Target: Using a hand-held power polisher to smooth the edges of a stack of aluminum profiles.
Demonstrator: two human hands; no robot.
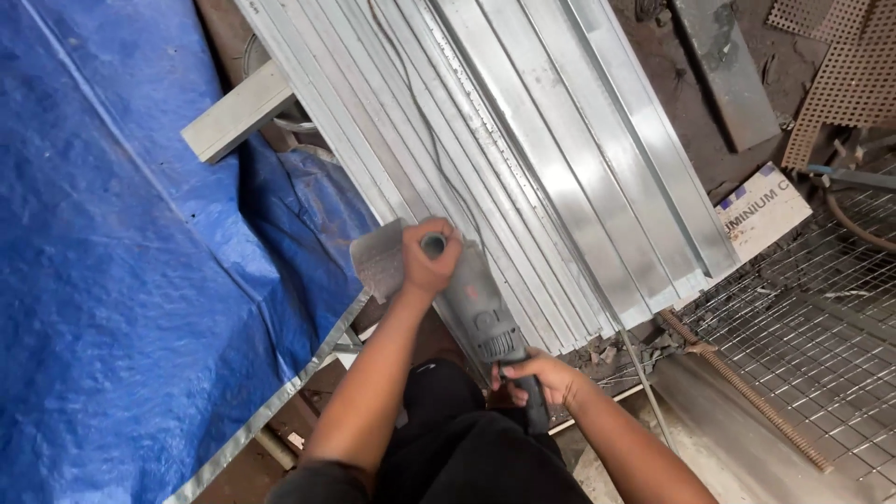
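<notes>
Angle grinder (476, 313) gripped by left hand (427, 259) at its front handle and right hand (539, 378) at its rear, guard (378, 257) at the near-left edge of stacked aluminium profiles (523, 149), no finished cut visible.

**Metal, tarp, mesh**

Profiles (523, 140): bare aluminium, smooth, satin sheen, long ribs catching light. Grinder (485, 313): grey matt casing, dusty; guard (378, 257) dull scuffed metal. Tarp (121, 261): blue woven plastic, creased, slight gloss. Mesh (812, 308): thin steel wire, dull. Rebar (747, 392): ribbed, rusty brown. Perforated sheet (849, 75): tan, matt. Box (763, 207): white card, matt. Floor (691, 121): rough, dirty.
</notes>
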